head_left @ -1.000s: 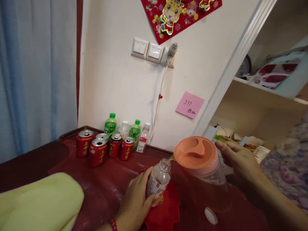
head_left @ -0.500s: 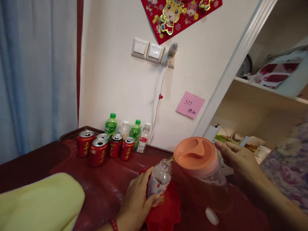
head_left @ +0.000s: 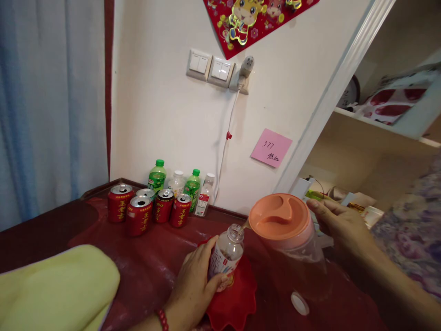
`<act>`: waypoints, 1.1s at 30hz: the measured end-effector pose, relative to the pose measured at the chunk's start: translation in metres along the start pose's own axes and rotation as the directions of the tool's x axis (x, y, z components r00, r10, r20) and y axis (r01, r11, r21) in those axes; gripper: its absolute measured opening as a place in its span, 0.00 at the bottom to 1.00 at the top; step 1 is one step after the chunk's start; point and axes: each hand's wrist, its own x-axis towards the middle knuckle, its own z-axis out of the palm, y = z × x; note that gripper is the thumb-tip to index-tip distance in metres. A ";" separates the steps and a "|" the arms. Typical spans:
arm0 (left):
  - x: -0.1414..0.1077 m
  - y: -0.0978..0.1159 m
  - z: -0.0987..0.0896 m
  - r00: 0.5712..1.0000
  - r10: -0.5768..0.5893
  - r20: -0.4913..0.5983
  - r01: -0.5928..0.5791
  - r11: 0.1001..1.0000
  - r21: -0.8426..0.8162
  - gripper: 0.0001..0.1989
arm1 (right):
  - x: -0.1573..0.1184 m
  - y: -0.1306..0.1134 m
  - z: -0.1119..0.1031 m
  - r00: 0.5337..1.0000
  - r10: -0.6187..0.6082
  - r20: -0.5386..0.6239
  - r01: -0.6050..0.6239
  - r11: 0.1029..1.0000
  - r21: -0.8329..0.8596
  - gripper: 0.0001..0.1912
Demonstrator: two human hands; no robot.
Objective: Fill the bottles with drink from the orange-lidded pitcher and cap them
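My left hand (head_left: pixel 195 280) is wrapped round a clear plastic bottle (head_left: pixel 233 246) with a white label, its mouth uncapped. The bottle is over a red scalloped tray (head_left: pixel 237 294). To its right, my right hand (head_left: pixel 341 223) grips the handle side of a clear pitcher (head_left: pixel 299 266) with an orange lid (head_left: pixel 279 215). The pitcher leans left, its spout at the bottle's mouth, and a thin stream of brownish liquid runs in. A white bottle cap (head_left: pixel 299 303) lies on the table below the pitcher. The pitcher's handle is mostly hidden by my fingers.
Several red drink cans (head_left: pixel 138 216) stand at the back left, before green-capped bottles (head_left: pixel 157 177) and white-capped bottles (head_left: pixel 204 197) along the wall. A yellow cloth (head_left: pixel 58 287) covers the front left of the dark red table (head_left: pixel 151 257). Shelves (head_left: pixel 382 128) rise at right.
The view has shifted slightly, so everything sits a little lower-left or higher in it. Both hands keep their grips, and the pouring continues with the bottle and pitcher nearly still.
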 end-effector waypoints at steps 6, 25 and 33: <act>-0.001 0.000 0.001 1.000 -0.005 -0.001 0.005 1.000 -0.014 0.35 | 0.000 0.001 0.000 1.000 0.007 0.009 -0.007 1.000 0.010 0.31; 0.000 -0.003 0.002 1.000 0.018 -0.002 -0.018 1.000 -0.003 0.35 | 0.005 0.005 -0.004 1.000 -0.003 0.016 0.004 0.998 -0.064 0.31; 0.000 -0.002 0.001 1.000 0.014 -0.006 -0.014 1.000 0.006 0.35 | 0.010 0.011 -0.008 0.999 -0.021 0.032 0.024 0.997 -0.068 0.31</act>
